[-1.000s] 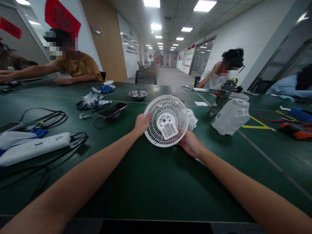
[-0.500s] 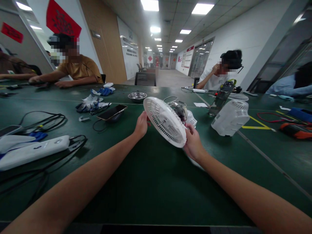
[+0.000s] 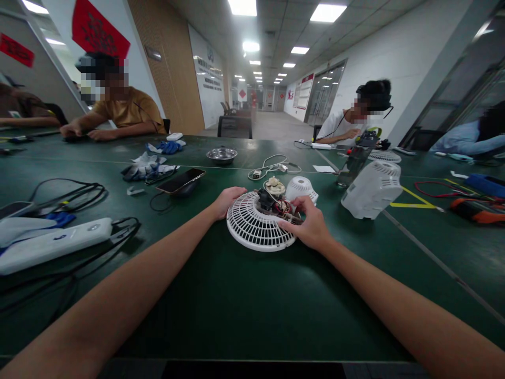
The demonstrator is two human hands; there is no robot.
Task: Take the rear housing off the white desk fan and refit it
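Note:
A round white fan grille [image 3: 252, 226] lies nearly flat on the green table, with a dark motor and wires [image 3: 276, 204] on top of it. My left hand [image 3: 229, 202] grips the grille's left rim, its fingertips partly hidden behind the edge. On the other side, my right hand [image 3: 311, 223] is closed on the right part of the grille beside the motor, thumb on top. A white rounded cover [image 3: 300, 188] sits just behind my right hand. Behind the motor lies a coiled white cable [image 3: 272, 167].
A white fan housing [image 3: 373, 190] and a clear bottle [image 3: 355, 163] stand to the right. A metal bowl [image 3: 222, 155], a phone [image 3: 181, 180], gloves [image 3: 145, 167] and a white power strip [image 3: 59, 245] lie left. People sit across the table.
The grille has gone from tilted up in my hands to lying low, its motor side now facing up. My right hand has shifted onto its top, and the cable and cover behind show more.

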